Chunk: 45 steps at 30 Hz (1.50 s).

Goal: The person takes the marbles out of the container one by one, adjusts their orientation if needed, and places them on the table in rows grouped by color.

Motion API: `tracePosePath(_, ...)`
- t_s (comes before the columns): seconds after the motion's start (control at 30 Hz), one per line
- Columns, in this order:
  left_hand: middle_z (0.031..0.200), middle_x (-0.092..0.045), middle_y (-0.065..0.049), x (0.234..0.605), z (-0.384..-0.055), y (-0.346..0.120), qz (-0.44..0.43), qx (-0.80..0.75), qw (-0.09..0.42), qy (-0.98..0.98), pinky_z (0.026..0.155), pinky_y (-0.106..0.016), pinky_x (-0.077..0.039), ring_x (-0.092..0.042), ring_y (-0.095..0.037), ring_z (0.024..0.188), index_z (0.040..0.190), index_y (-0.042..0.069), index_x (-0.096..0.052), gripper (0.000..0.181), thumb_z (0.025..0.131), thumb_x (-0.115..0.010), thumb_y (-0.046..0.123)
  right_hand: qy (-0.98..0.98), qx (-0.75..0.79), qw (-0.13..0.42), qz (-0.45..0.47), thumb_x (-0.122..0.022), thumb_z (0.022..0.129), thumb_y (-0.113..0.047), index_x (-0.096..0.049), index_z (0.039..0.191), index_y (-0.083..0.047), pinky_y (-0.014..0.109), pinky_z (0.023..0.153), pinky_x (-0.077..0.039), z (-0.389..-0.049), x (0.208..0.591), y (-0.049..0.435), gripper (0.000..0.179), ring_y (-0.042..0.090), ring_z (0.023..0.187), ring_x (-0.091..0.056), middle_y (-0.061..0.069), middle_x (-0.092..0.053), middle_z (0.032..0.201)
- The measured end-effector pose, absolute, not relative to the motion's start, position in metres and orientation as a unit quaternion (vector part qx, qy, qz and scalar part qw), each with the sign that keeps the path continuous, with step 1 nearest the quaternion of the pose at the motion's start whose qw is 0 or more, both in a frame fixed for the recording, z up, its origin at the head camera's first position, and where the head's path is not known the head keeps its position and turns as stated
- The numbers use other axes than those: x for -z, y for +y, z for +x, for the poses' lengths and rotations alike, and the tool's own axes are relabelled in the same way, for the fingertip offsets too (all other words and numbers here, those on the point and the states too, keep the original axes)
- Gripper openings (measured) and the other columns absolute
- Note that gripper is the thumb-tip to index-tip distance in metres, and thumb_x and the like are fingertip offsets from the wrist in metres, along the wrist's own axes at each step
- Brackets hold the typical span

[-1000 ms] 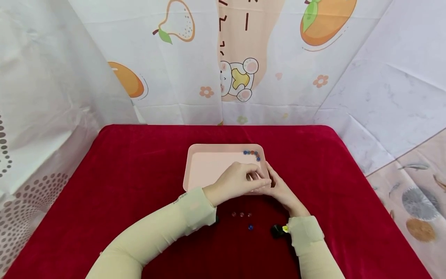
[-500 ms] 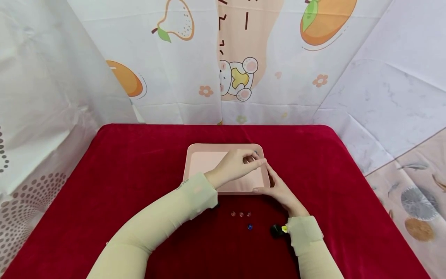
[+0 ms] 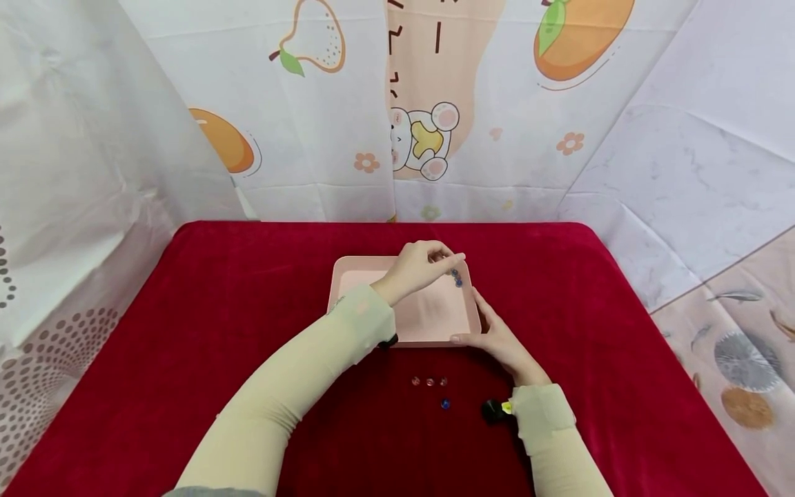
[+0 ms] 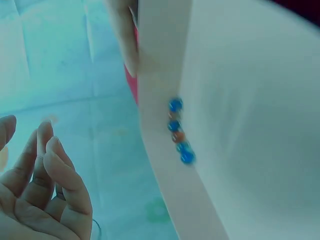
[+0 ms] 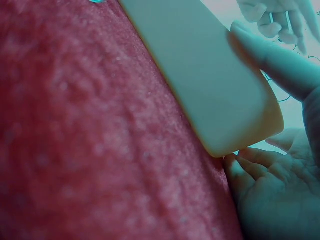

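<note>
A pale pink tray [image 3: 428, 317] sits on the red cloth. Along the inside of its right end runs a short row of small glass beads [image 4: 174, 125], blue, teal and orange-brown; in the head view the left hand hides part of it. My left hand [image 3: 416, 268] hovers over the far right part of the tray, fingers loosely bent, thumb apart, nothing between them in the left wrist view. My right hand [image 3: 497, 338] holds the near right corner, thumb [image 5: 280, 62] on the front rim and fingers [image 5: 250, 167] against the side.
On the red cloth [image 3: 261, 297] in front of the tray lie three clear pinkish beads [image 3: 430, 381] and one blue bead [image 3: 445, 404]. A black device [image 3: 493, 411] with a yellow tag is at the right wrist. A printed white curtain [image 3: 310, 138] hangs behind the table.
My left hand has moved from the tray's near right corner to its far edge, uncovering the near right part. The right hand has kept its hold on the corner.
</note>
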<state>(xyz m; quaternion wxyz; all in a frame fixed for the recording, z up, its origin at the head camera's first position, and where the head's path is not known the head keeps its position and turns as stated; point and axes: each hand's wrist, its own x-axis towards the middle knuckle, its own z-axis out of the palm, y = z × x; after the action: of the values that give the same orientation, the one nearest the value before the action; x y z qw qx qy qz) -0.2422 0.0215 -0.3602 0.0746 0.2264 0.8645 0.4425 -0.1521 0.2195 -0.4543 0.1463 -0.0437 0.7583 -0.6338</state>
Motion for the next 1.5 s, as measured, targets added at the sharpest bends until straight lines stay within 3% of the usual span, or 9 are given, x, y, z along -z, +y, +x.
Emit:
tracePosePath(0.2,0.083,-0.068,0.004,0.366,-0.258,0.021,0.204,-0.423,0.083,0.879,0.072,-0.028,-0.049,-0.061,-0.013,0.08,0.1,0.018,-0.072,0.033,0.095,-0.061,0.049,0.755,0.637,0.15,-0.037,-0.077,0.085,-0.013,-0.007,0.16,-0.033,0.035,0.108,-0.036,-0.153,0.456,0.22,0.104,0.029,0.135,-0.041,0.0,-0.021,0.164)
tracePosePath(0.53,0.096,-0.069,0.003,0.385,-0.274,0.02,0.17,-0.422,0.107,0.884,0.077,-0.031,-0.051,-0.062,-0.015,0.087,0.11,0.018,-0.072,0.034,0.096,-0.061,0.048,0.748,0.644,0.148,-0.056,-0.076,0.086,-0.011,-0.005,0.16,-0.031,0.049,0.116,-0.027,-0.152,0.455,0.22,0.104,0.029,0.142,-0.034,0.002,-0.016,0.166)
tracePosePath(0.9,0.103,-0.073,-0.002,0.413,-0.28,0.024,0.129,-0.409,0.095,0.899,0.078,-0.03,-0.055,-0.069,-0.018,0.077,0.11,0.016,-0.074,0.03,0.093,-0.068,0.04,0.754,0.637,0.15,-0.058,-0.076,0.086,-0.01,-0.006,0.16,-0.031,0.032,0.108,-0.035,-0.153,0.455,0.22,0.103,0.029,0.136,-0.04,0.002,-0.02,0.165)
tracePosePath(1.0,0.111,-0.072,-0.002,0.418,-0.28,0.027,0.111,-0.392,0.09,0.909,0.084,-0.033,-0.055,-0.07,-0.019,0.088,0.116,0.016,-0.072,0.031,0.093,-0.069,0.037,0.756,0.635,0.154,-0.046,-0.076,0.086,-0.012,-0.006,0.16,-0.032,0.029,0.105,-0.036,-0.152,0.454,0.221,0.103,0.029,0.131,-0.044,0.002,-0.022,0.164)
tracePosePath(1.13,0.115,-0.073,-0.001,0.423,-0.279,0.029,0.103,-0.359,0.087,0.924,0.092,-0.036,-0.053,-0.067,-0.02,0.106,0.117,0.017,-0.072,0.029,0.093,-0.07,0.034,0.753,0.637,0.156,-0.045,-0.076,0.086,-0.011,-0.007,0.16,-0.033,0.033,0.107,-0.036,-0.152,0.454,0.22,0.103,0.03,0.131,-0.044,0.002,-0.022,0.164)
tracePosePath(1.27,0.112,-0.074,0.001,0.427,-0.28,0.03,0.107,-0.33,0.081,0.934,0.092,-0.035,-0.054,-0.068,-0.019,0.106,0.111,0.019,-0.073,0.024,0.093,-0.07,0.034,0.753,0.638,0.153,-0.048,-0.076,0.086,-0.011,-0.007,0.16,-0.033,0.039,0.111,-0.032,-0.152,0.454,0.22,0.103,0.03,0.136,-0.04,0.001,-0.02,0.164)
tracePosePath(1.5,0.112,-0.074,0.004,0.429,-0.281,0.037,0.112,-0.273,0.082,0.952,0.093,-0.034,-0.053,-0.068,-0.018,0.106,0.111,0.023,-0.074,0.021,0.093,-0.07,0.034,0.749,0.644,0.146,-0.064,-0.077,0.085,-0.012,-0.007,0.16,-0.033,0.029,0.109,-0.034,-0.153,0.455,0.222,0.104,0.029,0.14,-0.035,0.001,-0.019,0.165)
